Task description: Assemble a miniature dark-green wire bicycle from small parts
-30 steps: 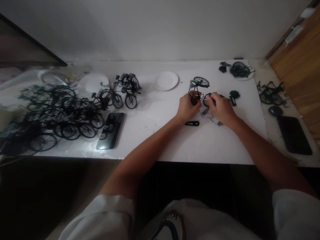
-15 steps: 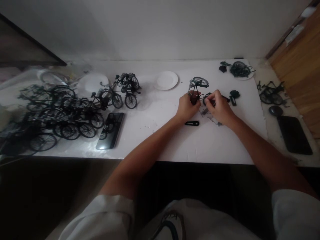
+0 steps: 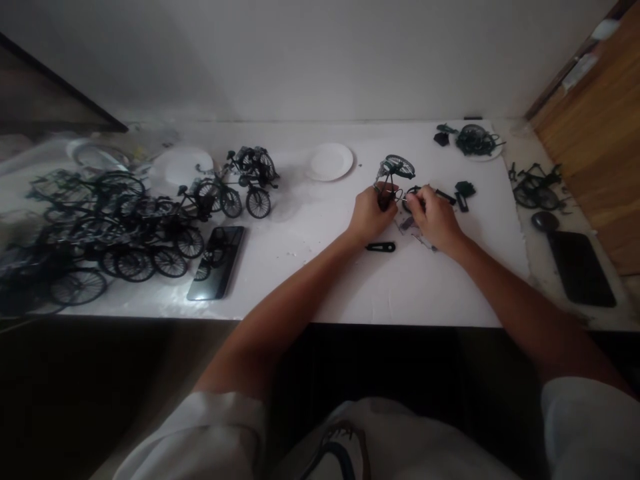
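Observation:
My left hand (image 3: 370, 215) is closed round a partly built miniature bicycle (image 3: 399, 167), one wheel raised above the fingers. Opposite it, my right hand (image 3: 439, 219) pinches a thin shiny piece (image 3: 405, 199), too small to name, which reaches toward the bicycle's frame. Just below the left hand lies a black flat handle with a hole (image 3: 384, 247). Small metal bits (image 3: 423, 241) are scattered on the white board under my right hand, and black parts (image 3: 465, 192) sit to its right.
Many miniature bicycles (image 3: 135, 263) crowd the left side, beside a phone (image 3: 220, 263). A white plate (image 3: 331, 162) lies at the back; another plate (image 3: 493, 157) bears dark parts. Farther right are a bicycle (image 3: 537, 188), a round black object (image 3: 545, 221) and a black phone-like slab (image 3: 584, 270).
The view has shifted slightly, so most things appear a little farther left. Both hands keep their closed grips near the bicycle; the thin piece in my right fingers now shows more plainly.

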`<action>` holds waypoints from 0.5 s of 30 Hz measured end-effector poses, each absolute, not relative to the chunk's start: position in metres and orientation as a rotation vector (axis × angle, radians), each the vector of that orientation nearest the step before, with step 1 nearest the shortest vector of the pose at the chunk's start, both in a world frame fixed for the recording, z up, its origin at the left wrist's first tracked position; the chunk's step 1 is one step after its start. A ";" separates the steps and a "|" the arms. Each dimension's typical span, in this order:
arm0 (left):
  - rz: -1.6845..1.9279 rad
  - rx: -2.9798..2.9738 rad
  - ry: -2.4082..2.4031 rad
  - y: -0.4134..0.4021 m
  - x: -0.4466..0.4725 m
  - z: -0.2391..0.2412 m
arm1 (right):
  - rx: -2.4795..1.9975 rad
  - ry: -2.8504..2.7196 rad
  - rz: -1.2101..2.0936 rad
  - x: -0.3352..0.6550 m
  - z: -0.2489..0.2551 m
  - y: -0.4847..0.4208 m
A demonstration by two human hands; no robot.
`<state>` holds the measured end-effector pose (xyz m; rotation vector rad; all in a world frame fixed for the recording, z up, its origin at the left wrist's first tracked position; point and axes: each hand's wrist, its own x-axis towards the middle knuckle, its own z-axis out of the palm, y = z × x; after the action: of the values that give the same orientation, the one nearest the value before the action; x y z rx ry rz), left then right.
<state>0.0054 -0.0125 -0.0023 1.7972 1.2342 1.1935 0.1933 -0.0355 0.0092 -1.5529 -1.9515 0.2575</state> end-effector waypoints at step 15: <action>1.195 1.792 1.237 -0.011 0.006 -0.003 | -1.462 -1.883 0.368 0.190 0.005 -0.038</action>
<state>0.0061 -0.0113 -0.0030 1.7919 1.2369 1.1949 0.1900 -0.0384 0.0055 -1.4617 -1.8831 0.3677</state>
